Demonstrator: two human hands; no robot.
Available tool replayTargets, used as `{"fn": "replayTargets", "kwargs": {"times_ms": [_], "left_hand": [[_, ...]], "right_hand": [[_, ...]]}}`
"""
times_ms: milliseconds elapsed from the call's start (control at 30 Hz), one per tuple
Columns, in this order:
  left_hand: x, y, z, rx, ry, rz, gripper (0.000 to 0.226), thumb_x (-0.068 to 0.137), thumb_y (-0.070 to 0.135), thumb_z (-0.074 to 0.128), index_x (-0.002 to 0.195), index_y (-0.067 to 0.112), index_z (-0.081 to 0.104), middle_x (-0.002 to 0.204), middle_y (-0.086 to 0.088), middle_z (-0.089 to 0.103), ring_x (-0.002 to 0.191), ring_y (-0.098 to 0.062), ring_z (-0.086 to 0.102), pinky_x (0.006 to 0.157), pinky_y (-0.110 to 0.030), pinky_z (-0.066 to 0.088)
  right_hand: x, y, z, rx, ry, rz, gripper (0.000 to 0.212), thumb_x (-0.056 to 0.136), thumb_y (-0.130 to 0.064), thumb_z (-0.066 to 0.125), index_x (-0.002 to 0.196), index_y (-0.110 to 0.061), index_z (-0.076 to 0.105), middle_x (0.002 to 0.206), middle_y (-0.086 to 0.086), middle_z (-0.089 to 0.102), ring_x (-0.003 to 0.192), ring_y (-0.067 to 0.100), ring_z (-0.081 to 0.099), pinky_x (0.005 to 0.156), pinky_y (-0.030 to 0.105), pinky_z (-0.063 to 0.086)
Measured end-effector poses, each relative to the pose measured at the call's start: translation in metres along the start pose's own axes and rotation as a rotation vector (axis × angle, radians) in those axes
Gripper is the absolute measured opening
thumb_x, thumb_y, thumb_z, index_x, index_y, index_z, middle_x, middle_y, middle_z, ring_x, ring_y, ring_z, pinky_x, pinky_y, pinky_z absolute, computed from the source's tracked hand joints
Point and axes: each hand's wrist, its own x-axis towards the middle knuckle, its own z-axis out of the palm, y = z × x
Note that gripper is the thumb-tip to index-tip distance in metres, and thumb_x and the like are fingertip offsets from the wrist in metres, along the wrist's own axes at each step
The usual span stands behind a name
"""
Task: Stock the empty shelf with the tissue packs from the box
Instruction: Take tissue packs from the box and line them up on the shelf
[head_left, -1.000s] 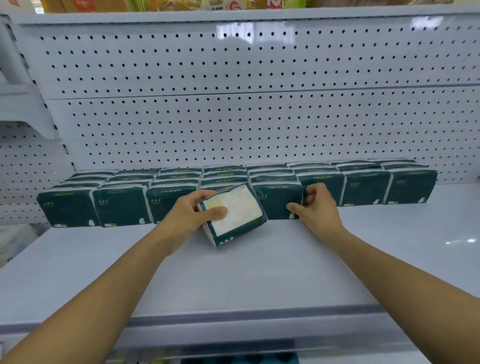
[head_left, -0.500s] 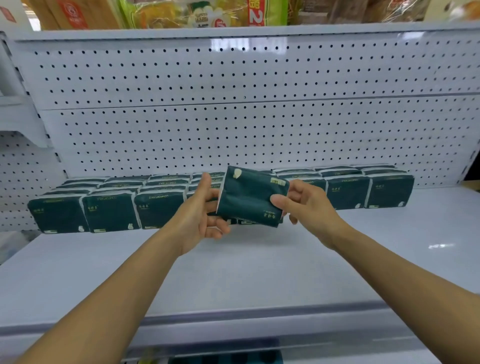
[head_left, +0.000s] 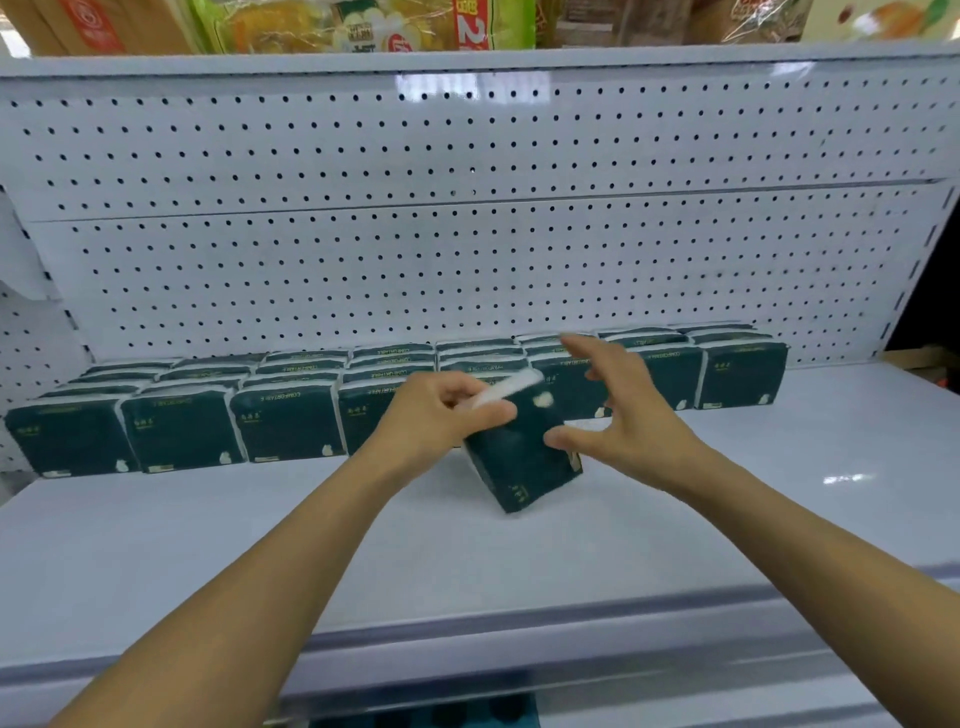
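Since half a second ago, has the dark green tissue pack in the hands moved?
Yes. The dark green tissue pack has dropped from above the stocked row of packs toward the white shelf, now tilted on a corner.

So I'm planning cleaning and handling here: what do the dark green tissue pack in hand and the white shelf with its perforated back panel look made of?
Dark green tissue pack: thin glossy plastic film, judging by its soft sheen.
White shelf: probably painted metal; smooth, reflecting lights.
Perforated back panel: likely the same painted sheet metal, evenly punched.
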Motion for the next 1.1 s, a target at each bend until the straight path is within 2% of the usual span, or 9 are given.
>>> {"fn": "replayTargets", "kwargs": {"times_ms": [133,233,300,367,433,533,600,733,1100], "left_hand": [[0.006,0.01,0.027,0.014,0.038,0.133,0.03,0.074,0.041,0.083,0.099,0.031,0.07,0.093,0.007,0.071,0.074,0.0,0.06,0.071,-0.023,0.054],[0.015,0.002,0.03,0.092,0.11,0.209,0.036,0.087,0.049,0.067,0.117,0.032,0.062,0.111,0.016,0.066,0.092,0.013,0.056,0.083,-0.014,0.044],[0.028,-0.013,0.023,0.374,0.215,0.262,0.049,0.089,0.052,0.064,0.133,0.033,0.053,0.133,0.016,0.056,0.121,0.0,0.05,0.107,-0.031,0.038],[0.041,-0.029,0.017,0.807,0.225,0.292,0.07,0.088,0.054,0.063,0.148,0.033,0.035,0.153,0.01,0.038,0.142,-0.011,0.03,0.121,-0.043,0.014],[0.054,-0.044,0.017,1.158,0.146,0.298,0.087,0.088,0.058,0.059,0.156,0.03,0.012,0.164,0.006,0.013,0.152,-0.014,0.006,0.121,-0.046,-0.007],[0.065,-0.056,0.018,1.401,0.097,0.327,0.095,0.09,0.059,0.055,0.157,0.026,-0.005,0.166,0.004,-0.003,0.152,-0.016,-0.006,0.117,-0.051,-0.018],[0.067,-0.059,0.019,1.441,0.114,0.331,0.096,0.091,0.058,0.055,0.157,0.026,-0.006,0.166,0.003,-0.001,0.153,-0.016,-0.003,0.116,-0.051,-0.018],[0.07,-0.066,0.02,1.381,0.164,0.341,0.092,0.089,0.052,0.061,0.158,0.027,0.005,0.165,0.004,0.013,0.152,-0.016,0.01,0.117,-0.05,-0.016],[0.074,-0.067,0.024,1.353,0.165,0.302,0.084,0.093,0.049,0.057,0.157,0.028,0.007,0.164,0.008,0.014,0.152,-0.013,0.008,0.119,-0.047,-0.012]], "right_hand": [[0.006,-0.004,-0.009,-0.282,-0.02,-0.199,0.059,0.075,-0.037,0.08,0.127,-0.04,0.053,0.112,-0.022,0.058,0.103,0.005,0.042,0.085,0.033,0.046],[0.004,0.019,-0.022,-0.007,0.062,0.056,0.034,0.076,-0.026,0.081,0.101,-0.032,0.058,0.094,-0.017,0.061,0.088,0.01,0.055,0.072,0.027,0.05],[0.001,0.045,-0.031,0.274,0.15,0.261,0.028,0.08,-0.018,0.079,0.1,-0.021,0.06,0.097,-0.005,0.066,0.088,0.014,0.064,0.075,0.029,0.056],[-0.001,0.068,-0.032,0.466,0.175,0.407,0.025,0.083,-0.013,0.075,0.103,-0.013,0.06,0.102,0.003,0.07,0.095,0.02,0.068,0.081,0.035,0.058],[-0.002,0.084,-0.027,0.467,0.169,0.471,0.018,0.085,-0.014,0.073,0.099,-0.012,0.063,0.098,0.005,0.072,0.092,0.022,0.069,0.077,0.03,0.057],[0.0,0.097,-0.019,0.238,0.189,0.461,0.018,0.085,-0.024,0.075,0.088,-0.009,0.066,0.084,0.012,0.068,0.078,0.021,0.064,0.07,0.035,0.052],[0.006,0.1,-0.015,0.143,0.201,0.454,0.023,0.083,-0.025,0.076,0.085,-0.007,0.063,0.081,0.016,0.065,0.07,0.018,0.066,0.07,0.04,0.052],[0.018,0.097,-0.001,0.16,0.242,0.456,0.038,0.082,-0.019,0.079,0.108,-0.018,0.05,0.091,-0.003,0.06,0.075,0.007,0.06,0.064,0.017,0.046],[0.036,0.1,0.013,0.005,0.272,0.403,0.03,0.084,-0.02,0.075,0.104,-0.018,0.053,0.095,0.0,0.06,0.085,0.02,0.059,0.077,0.036,0.054]]}}
